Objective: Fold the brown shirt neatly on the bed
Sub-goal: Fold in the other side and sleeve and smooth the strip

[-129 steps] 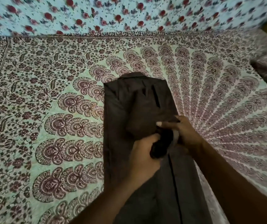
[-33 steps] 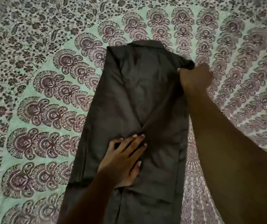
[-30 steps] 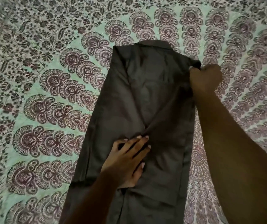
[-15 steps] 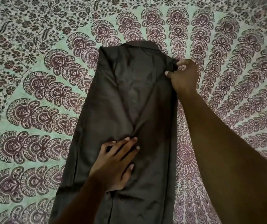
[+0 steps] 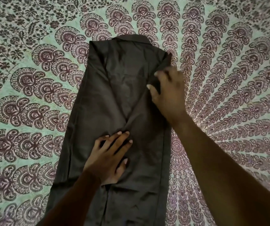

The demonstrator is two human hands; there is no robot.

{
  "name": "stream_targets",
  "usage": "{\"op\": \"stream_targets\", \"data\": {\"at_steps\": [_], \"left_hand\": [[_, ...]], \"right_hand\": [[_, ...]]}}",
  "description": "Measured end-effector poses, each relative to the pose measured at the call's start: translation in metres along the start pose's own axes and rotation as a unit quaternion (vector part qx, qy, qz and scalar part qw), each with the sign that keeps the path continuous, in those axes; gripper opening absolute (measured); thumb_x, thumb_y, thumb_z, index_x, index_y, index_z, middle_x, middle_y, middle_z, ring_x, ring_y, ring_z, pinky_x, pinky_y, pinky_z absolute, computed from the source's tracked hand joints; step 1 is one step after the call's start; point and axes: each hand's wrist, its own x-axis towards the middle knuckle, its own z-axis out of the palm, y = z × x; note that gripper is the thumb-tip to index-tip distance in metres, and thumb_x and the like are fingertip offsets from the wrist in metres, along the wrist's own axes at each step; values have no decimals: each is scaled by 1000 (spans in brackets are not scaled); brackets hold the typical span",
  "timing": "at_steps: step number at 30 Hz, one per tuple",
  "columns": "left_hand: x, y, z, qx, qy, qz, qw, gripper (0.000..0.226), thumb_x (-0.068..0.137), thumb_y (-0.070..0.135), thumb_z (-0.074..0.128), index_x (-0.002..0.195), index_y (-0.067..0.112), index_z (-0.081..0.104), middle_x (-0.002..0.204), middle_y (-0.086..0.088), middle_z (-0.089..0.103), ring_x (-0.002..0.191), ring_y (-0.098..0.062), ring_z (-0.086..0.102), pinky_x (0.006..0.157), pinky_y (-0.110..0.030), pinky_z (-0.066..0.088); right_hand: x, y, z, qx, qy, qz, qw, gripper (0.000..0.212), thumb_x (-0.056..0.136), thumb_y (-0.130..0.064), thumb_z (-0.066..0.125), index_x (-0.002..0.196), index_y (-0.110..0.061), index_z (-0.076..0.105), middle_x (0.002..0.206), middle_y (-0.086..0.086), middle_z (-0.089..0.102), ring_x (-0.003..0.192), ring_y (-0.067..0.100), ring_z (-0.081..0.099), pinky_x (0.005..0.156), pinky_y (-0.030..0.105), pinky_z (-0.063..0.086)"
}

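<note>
The brown shirt [image 5: 108,98] lies lengthwise on the bed as a long narrow strip, collar at the far end, both sides folded inward. My left hand [image 5: 109,154] presses flat on its middle with fingers spread. My right hand [image 5: 167,88] is at the shirt's right edge below the shoulder, blurred by motion. Its thumb and fingers pinch a fold of brown cloth there. The shirt's lower end runs out of view at the bottom.
The bed is covered by a green sheet [image 5: 33,88] with a maroon paisley fan pattern on every side of the shirt. My two forearms cross the lower part of the view.
My right hand has slid from the shirt's top right shoulder corner down along the right edge. My left hand has stayed pressed on the middle.
</note>
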Motion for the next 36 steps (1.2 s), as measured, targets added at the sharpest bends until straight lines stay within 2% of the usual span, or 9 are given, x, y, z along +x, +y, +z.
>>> {"op": "stream_targets", "data": {"at_steps": [4,8,12,14,17,21,26,30,36], "left_hand": [[0,-1,2,-1,2,-4,1000,62,87,46,55,143,20,59,157,-9,48,139,-31,46,105,-49,36],[0,-1,2,6,-1,-9,1000,65,85,47,56,144,19,58,156,-10,48,139,-31,46,104,-50,38],[-1,-1,3,0,-3,-15,1000,65,85,47,56,144,19,58,158,-11,47,138,-34,50,102,-51,43],[0,0,2,-1,-1,-16,1000,64,85,47,56,143,19,59,158,-11,47,136,-35,52,101,-52,44],[1,-1,2,5,6,-17,1000,63,85,47,56,141,19,60,156,-11,48,135,-35,52,99,-51,42],[-1,-1,2,-2,18,-14,1000,61,87,48,54,141,19,57,155,-11,48,135,-34,47,99,-52,40],[-3,0,-1,-14,19,-18,1000,59,90,48,55,143,20,57,157,-8,46,138,-34,47,102,-52,39],[-4,2,-5,-19,26,-16,999,59,92,48,53,144,21,55,158,-7,45,137,-33,45,104,-50,37],[-38,12,-26,-30,81,-5,996,49,93,43,58,134,15,58,135,-14,54,113,-35,46,89,-48,40]], "right_hand": [[-66,7,11,-71,-125,-124,982,59,99,-63,46,145,-27,53,158,8,41,141,35,41,107,55,40],[-58,29,17,-136,-181,-74,971,80,91,-85,21,161,-46,13,174,-4,3,158,31,15,115,63,26],[-32,32,16,-133,-202,5,970,89,87,-91,22,162,-46,3,173,-7,-9,159,35,-5,118,74,10],[-32,23,12,-122,-197,29,972,91,89,-88,23,163,-39,3,173,0,-14,158,38,-14,118,72,2],[-56,8,7,-115,-176,-33,977,89,95,-79,26,165,-26,10,173,11,-8,159,37,-10,123,63,5],[-108,25,18,-77,-192,-133,969,79,101,-67,34,163,-19,27,172,8,14,160,29,10,125,54,20],[-133,18,6,-73,-95,-54,991,62,105,-46,46,155,-10,42,169,17,23,157,39,17,124,50,19],[-202,-13,0,-115,-136,-113,978,60,105,-42,45,155,-10,42,169,16,25,157,37,19,124,52,26],[-312,-55,-12,-132,-144,-16,981,56,106,-39,41,156,-12,41,169,14,26,157,36,19,123,51,25]]}}
